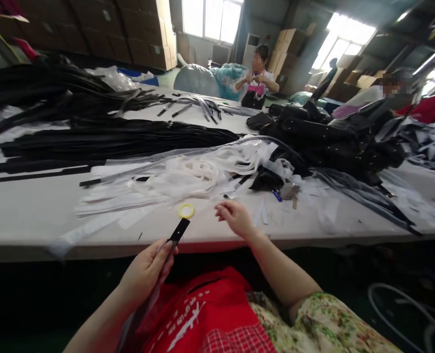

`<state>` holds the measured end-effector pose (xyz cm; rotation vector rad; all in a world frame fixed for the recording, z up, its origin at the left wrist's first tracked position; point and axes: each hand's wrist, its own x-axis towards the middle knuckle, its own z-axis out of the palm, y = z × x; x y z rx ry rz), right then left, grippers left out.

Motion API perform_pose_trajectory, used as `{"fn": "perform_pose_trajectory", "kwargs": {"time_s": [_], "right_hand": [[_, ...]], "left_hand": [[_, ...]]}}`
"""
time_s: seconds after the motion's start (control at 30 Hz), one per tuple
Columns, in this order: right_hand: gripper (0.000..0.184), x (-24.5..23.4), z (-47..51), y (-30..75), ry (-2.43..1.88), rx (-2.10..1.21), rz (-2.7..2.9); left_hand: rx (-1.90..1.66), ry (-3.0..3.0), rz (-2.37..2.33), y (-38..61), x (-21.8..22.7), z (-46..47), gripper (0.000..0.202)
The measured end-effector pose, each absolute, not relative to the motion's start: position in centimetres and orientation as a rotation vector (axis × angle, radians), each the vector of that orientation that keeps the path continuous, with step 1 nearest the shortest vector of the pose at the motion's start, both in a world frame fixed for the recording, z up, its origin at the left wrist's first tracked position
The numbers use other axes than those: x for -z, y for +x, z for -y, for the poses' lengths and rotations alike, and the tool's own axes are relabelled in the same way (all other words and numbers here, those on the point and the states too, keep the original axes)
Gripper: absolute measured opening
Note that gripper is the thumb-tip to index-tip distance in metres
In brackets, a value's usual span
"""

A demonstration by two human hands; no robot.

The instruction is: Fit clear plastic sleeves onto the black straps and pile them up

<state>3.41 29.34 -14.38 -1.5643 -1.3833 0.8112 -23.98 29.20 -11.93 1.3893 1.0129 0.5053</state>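
Note:
My left hand (149,267) is closed around a strap with a black end tab (181,230). The tab points up and away, with a small light dot on it, and the grey length of the strap hangs down toward my lap. Over the table's front part, my right hand (235,218) has its fingers curled together; whatever they hold, if anything, cannot be made out. Between the hands, a yellow ring (186,211), like a small tape roll, lies on the white table (30,211). Beyond my hands spreads a heap of white strips (188,176).
Bundles of black straps (122,139) lie to the left. A pile of black items (324,135) stands at the right, with a blue object (277,195) near it. Across the table is a co-worker (257,81); cardboard boxes (144,34) are stacked behind.

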Motion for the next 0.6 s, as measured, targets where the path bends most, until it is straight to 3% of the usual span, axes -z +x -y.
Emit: {"fn": "perform_pose_trajectory", "kwargs": {"time_s": [0.07, 0.13, 0.4, 0.6], "right_hand": [[0.024, 14.6, -28.7, 9.6, -2.066, -0.290, 1.333], [0.023, 14.9, -28.2, 15.4, -2.259, -0.133, 1.219], [0.020, 17.7, -27.6, 23.6, -2.623, -0.055, 1.128], [0.032, 19.8, -28.1, 23.9, -2.689, -0.014, 1.192]], "left_hand": [[-0.478, 1.399, -0.994, -22.7, 11.9, -29.3, 0.050], [-0.451, 1.404, -0.976, -21.3, 11.5, -29.3, 0.049], [-0.389, 1.411, -0.969, -17.5, 10.7, -29.3, 0.049], [-0.336, 1.452, -0.965, -15.8, 12.7, -30.3, 0.057]]}}
